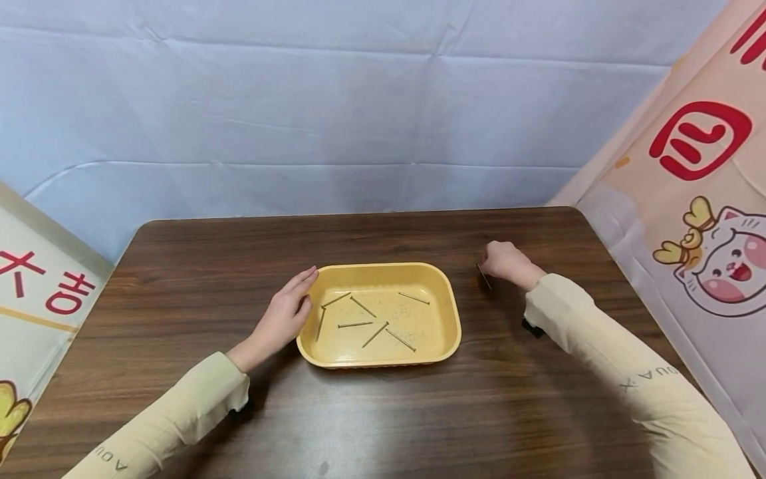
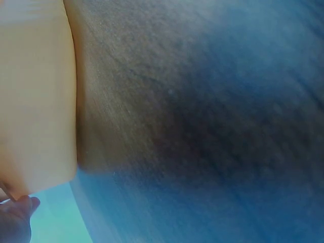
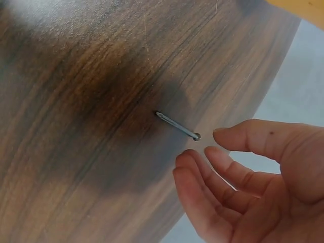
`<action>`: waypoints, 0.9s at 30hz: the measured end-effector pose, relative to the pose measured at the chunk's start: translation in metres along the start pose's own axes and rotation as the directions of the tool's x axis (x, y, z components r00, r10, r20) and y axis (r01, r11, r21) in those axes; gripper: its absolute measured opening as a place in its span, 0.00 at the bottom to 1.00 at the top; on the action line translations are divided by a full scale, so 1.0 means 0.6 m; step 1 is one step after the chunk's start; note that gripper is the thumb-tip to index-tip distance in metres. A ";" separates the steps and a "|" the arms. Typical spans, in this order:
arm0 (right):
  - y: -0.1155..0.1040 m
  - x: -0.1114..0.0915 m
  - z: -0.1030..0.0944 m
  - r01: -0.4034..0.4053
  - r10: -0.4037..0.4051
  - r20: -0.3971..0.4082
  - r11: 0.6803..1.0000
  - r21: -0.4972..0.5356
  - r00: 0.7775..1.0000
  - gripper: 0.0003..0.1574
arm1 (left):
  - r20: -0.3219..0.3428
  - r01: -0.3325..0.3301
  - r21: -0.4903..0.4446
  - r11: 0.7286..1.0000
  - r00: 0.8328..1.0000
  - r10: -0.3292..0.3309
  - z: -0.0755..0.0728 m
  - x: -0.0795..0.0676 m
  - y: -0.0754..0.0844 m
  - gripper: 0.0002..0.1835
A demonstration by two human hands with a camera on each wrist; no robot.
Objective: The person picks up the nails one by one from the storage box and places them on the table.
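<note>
A yellow plastic tray [image 1: 380, 364] sits on the table with several thin metal nails [image 1: 354, 324] scattered across its floor. My left hand [image 1: 286, 319] rests against the tray's left rim, its fingers fairly straight along the edge. The left wrist view shows the tray's outer wall [image 2: 38, 101] and a little of the hand at lower left. To the right of the tray, my right hand [image 1: 507, 262] is low over the table. A single nail [image 3: 177, 125] lies just beyond its parted thumb and fingertips; the nail's head faces the hand.
The dark wood-grain table [image 1: 383, 426] runs under everything. Behind it hangs a pale cloth backdrop [image 1: 287, 120]. Printed panels with red characters and a cartoon cat [image 1: 727, 266] stand at the sides.
</note>
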State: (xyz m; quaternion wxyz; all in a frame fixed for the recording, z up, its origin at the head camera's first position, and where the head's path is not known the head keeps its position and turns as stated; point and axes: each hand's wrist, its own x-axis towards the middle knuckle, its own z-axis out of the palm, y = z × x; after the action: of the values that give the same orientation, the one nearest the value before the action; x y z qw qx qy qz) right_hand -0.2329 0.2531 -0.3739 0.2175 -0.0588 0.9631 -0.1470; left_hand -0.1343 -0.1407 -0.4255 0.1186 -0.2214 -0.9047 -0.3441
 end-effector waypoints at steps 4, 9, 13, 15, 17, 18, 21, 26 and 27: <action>-0.010 -0.008 -0.004 -0.033 0.032 -0.022 0.998 -0.050 0.999 0.11 | -0.002 -0.002 0.002 1.000 1.000 0.002 0.000 0.000 0.000 0.23; -0.020 -0.017 -0.013 -0.030 0.021 -0.073 0.993 -0.118 0.997 0.07 | -0.001 -0.003 -0.002 1.000 1.000 0.003 0.000 0.001 0.001 0.23; -0.028 -0.023 -0.019 -0.013 -0.001 -0.096 0.989 -0.147 0.995 0.07 | 0.002 0.001 -0.002 1.000 1.000 -0.001 0.000 0.000 0.001 0.24; -0.032 -0.026 -0.022 -0.004 -0.013 -0.108 0.988 -0.156 0.994 0.07 | 0.004 0.004 -0.001 1.000 1.000 -0.004 0.000 0.000 0.002 0.24; -0.036 -0.030 -0.025 0.003 -0.021 -0.114 0.987 -0.162 0.993 0.07 | 0.005 0.005 0.000 1.000 1.000 -0.005 -0.001 0.000 0.002 0.24; -0.038 -0.032 -0.026 0.008 -0.028 -0.118 0.986 -0.165 0.993 0.07 | 0.005 0.006 0.001 1.000 1.000 -0.006 0.000 0.000 0.002 0.24; -0.043 -0.037 -0.029 0.023 -0.048 -0.132 0.983 -0.182 0.990 0.07 | 0.003 0.004 0.003 1.000 1.000 -0.004 0.000 0.000 0.001 0.23; -0.056 -0.045 -0.033 0.039 -0.070 -0.150 0.979 -0.202 0.986 0.07 | -0.006 -0.003 0.003 1.000 1.000 0.003 0.000 0.000 0.000 0.23; -0.059 -0.047 -0.034 0.044 -0.077 -0.154 0.977 -0.207 0.985 0.08 | -0.007 -0.003 0.002 1.000 1.000 0.003 0.000 0.000 0.000 0.23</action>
State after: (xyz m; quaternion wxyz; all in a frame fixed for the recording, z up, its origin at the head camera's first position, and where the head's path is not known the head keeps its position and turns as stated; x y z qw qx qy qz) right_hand -0.2146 0.2297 -0.3342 0.1273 -0.0981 0.9852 -0.0590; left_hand -0.1341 -0.1406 -0.4255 0.1227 -0.2216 -0.9042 -0.3439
